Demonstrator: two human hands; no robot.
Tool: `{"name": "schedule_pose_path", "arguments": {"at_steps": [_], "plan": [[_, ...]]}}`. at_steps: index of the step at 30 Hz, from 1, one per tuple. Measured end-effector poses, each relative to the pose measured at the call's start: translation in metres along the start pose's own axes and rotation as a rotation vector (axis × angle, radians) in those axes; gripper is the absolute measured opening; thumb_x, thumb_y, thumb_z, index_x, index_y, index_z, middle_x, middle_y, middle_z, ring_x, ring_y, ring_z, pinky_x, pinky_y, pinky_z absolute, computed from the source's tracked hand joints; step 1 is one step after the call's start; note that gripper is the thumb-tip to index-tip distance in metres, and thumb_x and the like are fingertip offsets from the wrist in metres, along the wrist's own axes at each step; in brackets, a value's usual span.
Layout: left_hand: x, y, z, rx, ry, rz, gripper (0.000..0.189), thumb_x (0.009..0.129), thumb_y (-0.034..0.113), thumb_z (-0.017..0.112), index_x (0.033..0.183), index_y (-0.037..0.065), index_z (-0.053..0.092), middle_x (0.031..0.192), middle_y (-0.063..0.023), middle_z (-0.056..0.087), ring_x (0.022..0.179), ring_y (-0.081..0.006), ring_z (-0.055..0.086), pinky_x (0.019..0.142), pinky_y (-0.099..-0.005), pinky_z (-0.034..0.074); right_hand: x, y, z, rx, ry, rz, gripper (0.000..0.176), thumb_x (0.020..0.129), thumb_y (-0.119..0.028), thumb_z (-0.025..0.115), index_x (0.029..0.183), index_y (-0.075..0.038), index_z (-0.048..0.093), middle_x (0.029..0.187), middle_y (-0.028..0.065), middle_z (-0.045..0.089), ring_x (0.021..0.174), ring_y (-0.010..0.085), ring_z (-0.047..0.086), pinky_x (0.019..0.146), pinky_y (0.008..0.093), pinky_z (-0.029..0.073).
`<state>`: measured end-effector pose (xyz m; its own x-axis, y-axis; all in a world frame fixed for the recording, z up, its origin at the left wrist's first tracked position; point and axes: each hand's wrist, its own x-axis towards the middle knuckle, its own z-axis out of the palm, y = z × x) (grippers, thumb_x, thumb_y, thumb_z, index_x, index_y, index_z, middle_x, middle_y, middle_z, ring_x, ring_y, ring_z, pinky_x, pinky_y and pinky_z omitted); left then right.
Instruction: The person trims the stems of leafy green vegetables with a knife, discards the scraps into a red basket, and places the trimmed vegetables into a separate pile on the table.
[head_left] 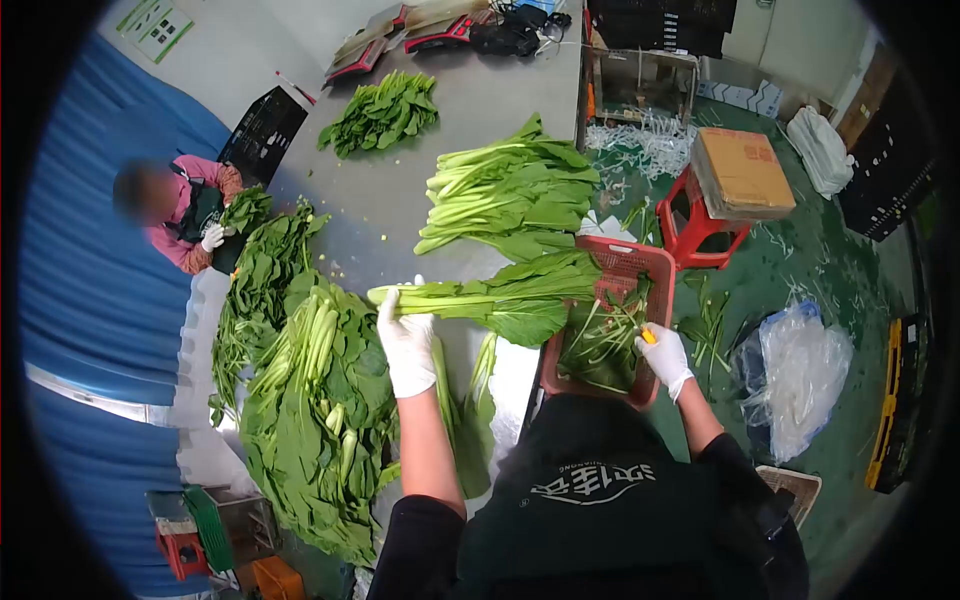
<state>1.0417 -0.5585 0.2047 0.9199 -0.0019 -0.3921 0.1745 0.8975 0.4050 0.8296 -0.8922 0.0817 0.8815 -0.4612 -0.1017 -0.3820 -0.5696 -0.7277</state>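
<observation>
My left hand (405, 350), in a white glove, is closed around the pale stem ends of a bunch of leafy greens (520, 300). The leaves stretch to the right, with their tips over the rim of a red plastic basket (655, 270). On the right, my gloved right hand (665, 358) grips a small orange-handled tool (648, 336); its working end cannot be made out. That hand is at the basket's right side, above loose stems and leaves (605, 340). A large heap of greens (320, 420) lies left of my left arm.
On the metal table (370, 210) lie a stacked pile of greens (510, 190) and a smaller pile (380, 112). Scales (440, 35) stand at the far end. Another person (190, 210) handles greens at the left. A carton (742, 172) rests on a red stool (695, 225).
</observation>
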Motion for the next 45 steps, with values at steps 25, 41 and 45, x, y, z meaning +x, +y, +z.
{"name": "schedule_pose_path", "arguments": {"at_steps": [25, 41, 45], "plan": [[0.076, -0.095, 0.103, 0.326, -0.274, 0.114, 0.025, 0.088, 0.01, 0.059, 0.112, 0.006, 0.053, 0.108, -0.0061, 0.055, 0.095, -0.0148, 0.054, 0.085, -0.0302, 0.044, -0.048, 0.029, -0.009, -0.126, 0.13, 0.177, 0.024, 0.075, -0.011, 0.07, 0.095, 0.001, 0.064, 0.082, 0.0206, 0.065, 0.075, 0.0346, 0.064, 0.068, 0.0355, 0.051], [0.068, -0.066, 0.017, 1.054, -0.299, 0.113, 0.025, 0.082, 0.007, 0.064, 0.106, 0.002, 0.062, 0.096, -0.003, 0.064, 0.085, -0.0119, 0.058, 0.077, -0.0226, 0.045, -0.05, 0.037, 0.002, -0.22, 0.051, 0.055, 0.025, 0.074, -0.015, 0.069, 0.096, -0.004, 0.065, 0.086, 0.021, 0.064, 0.08, 0.0385, 0.062, 0.07, 0.0406, 0.05], [-0.021, -0.015, -0.097, 1.499, -0.135, 0.173, 0.02, 0.08, 0.007, 0.066, 0.099, 0.001, 0.065, 0.089, -0.0065, 0.066, 0.081, -0.0145, 0.062, 0.074, -0.0261, 0.049, -0.031, 0.03, 0.013, -0.167, -0.076, 0.023, 0.024, 0.076, -0.018, 0.067, 0.097, -0.007, 0.065, 0.09, 0.0172, 0.065, 0.083, 0.035, 0.063, 0.073, 0.0405, 0.051]]}}
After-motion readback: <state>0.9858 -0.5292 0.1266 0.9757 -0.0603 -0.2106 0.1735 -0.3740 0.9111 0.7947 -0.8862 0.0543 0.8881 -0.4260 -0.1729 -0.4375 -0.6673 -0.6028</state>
